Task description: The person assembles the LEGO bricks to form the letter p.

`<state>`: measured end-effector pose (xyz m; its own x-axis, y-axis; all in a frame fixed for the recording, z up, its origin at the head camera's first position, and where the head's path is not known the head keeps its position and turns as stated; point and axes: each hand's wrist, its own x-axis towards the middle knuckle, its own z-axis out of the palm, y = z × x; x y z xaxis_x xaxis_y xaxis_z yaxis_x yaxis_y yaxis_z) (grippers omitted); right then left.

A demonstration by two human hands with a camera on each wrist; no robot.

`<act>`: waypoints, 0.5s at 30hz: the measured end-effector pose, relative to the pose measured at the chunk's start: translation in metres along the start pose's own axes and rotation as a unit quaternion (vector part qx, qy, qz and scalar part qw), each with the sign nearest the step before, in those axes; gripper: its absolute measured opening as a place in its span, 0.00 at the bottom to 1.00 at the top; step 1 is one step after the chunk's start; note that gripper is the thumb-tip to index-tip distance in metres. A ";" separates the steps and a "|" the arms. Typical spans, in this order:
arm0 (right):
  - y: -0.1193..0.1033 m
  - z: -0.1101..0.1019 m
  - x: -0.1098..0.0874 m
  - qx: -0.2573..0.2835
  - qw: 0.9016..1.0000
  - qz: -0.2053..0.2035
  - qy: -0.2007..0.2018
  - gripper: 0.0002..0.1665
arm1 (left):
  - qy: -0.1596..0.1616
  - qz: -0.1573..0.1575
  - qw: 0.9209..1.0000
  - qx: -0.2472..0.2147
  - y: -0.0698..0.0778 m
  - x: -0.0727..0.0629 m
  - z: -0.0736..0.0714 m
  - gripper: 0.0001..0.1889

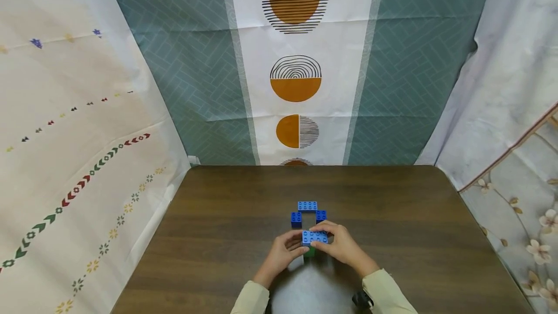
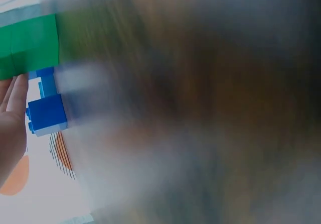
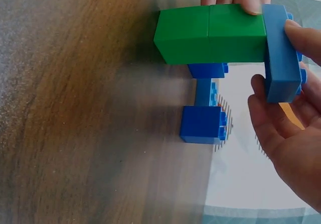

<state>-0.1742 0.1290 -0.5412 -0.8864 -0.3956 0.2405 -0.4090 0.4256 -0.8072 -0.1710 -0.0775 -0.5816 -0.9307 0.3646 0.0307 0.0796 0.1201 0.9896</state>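
A light blue building brick [image 1: 315,237], studs up, lies on top of two stacked green bricks [image 3: 210,34]. My right hand [image 1: 342,246] pinches this blue brick, thumb on the near side and fingers on the far side. My left hand [image 1: 281,253] grips the upper part of the green stack from the left, its thumb near the seam with the blue brick. In the left wrist view its fingers reach up to the green bricks [image 2: 30,45]. The green stack is mostly hidden by the hands in the head view.
Behind the hands stand two dark blue bricks, left [image 1: 296,219] and right [image 1: 321,215], with a light blue brick [image 1: 307,206] behind them. All are on a brown wooden table [image 1: 209,236]. A patterned curtain [image 1: 200,86] hangs beyond the far edge.
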 end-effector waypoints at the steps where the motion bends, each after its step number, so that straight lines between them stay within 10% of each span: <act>1: 0.000 0.000 0.000 0.000 1.000 -0.002 0.000 0.17 | 0.002 0.003 1.000 -0.011 0.000 0.000 0.000 0.22; 15: -0.004 -0.006 0.000 -0.010 0.999 0.027 -0.028 0.21 | 0.020 0.029 0.999 -0.040 0.029 -0.009 0.004 0.18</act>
<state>-0.1738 0.1319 -0.5344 -0.8943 -0.4157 0.1653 -0.3646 0.4631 -0.8078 -0.1589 -0.0738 -0.5542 -0.9392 0.3305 0.0930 0.1070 0.0246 0.9940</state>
